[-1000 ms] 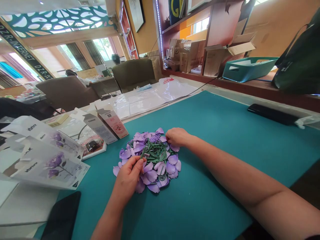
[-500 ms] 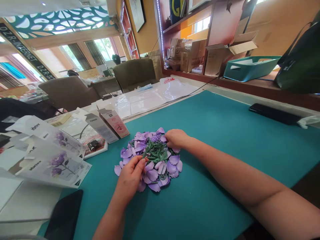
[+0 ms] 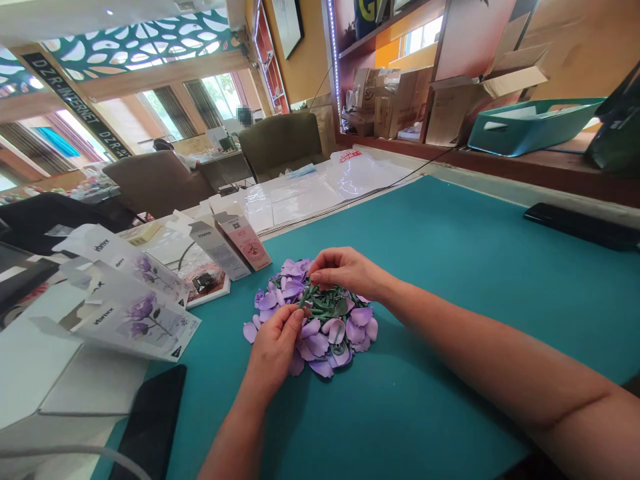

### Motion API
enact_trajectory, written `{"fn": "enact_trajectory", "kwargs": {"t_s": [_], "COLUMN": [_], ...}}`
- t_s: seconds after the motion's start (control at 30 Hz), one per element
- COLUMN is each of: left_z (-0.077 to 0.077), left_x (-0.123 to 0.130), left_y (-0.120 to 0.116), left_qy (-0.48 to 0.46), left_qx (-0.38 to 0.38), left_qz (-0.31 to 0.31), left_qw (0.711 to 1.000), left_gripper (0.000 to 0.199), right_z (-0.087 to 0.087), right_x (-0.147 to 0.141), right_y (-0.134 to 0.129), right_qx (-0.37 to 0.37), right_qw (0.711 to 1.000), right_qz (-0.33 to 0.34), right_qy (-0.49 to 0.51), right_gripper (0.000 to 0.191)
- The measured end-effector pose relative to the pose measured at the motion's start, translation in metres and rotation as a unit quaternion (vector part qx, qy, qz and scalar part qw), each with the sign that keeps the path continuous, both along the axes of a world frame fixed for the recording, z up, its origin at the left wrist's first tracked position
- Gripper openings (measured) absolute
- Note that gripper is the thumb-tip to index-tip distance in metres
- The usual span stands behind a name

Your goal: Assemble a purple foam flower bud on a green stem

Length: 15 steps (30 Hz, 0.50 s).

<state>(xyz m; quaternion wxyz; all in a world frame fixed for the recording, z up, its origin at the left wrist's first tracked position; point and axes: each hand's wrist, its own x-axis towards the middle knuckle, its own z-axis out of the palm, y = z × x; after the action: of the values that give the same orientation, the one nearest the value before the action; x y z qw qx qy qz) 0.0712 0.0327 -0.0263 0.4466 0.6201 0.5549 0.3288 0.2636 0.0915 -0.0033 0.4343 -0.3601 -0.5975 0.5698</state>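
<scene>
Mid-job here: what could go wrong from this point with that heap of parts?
Pulling the green stem in the left hand out of the heap may drag tangled pieces along and scatter loose purple petals. The right hand, reaching over the heap, might knock pieces too. The printed sheets lie close, so stray parts could slip under them.

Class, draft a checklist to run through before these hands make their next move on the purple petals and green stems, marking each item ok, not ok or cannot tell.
1. Left hand pinching a green stem: ok.
2. Right hand touching the heap: ok.
3. Purple petals lying on the teal mat: ok.
4. Instruction leaflets apart from the heap: ok.
5. Pieces under the hands undamaged: cannot tell.
</scene>
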Motion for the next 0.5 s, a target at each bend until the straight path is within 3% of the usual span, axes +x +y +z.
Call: {"fn": "enact_trajectory", "kwargs": {"t_s": [0.13,0.5], "left_z": [0.0012,0.0025], "left_x": [0.0002,0.0025], "left_y": [-0.0017,-0.004], "left_qy": [0.009,-0.003], "left_qx": [0.011,0.01], "left_qz": [-0.003,-0.004], "left_qw": [1.0,1.0], "left_gripper": [0.045,0.044], "right_z": [-0.0025,-0.0072], "right_x": [-0.0041,-0.0064], "right_y": [-0.0024,-0.0021], "right_qx": [-0.013,0.009], "right_qw": [0.999,0.999], "right_qz": [0.004,0.023], "right_qy": [0.042,0.036], "right_gripper": [0.009,0.015]}}
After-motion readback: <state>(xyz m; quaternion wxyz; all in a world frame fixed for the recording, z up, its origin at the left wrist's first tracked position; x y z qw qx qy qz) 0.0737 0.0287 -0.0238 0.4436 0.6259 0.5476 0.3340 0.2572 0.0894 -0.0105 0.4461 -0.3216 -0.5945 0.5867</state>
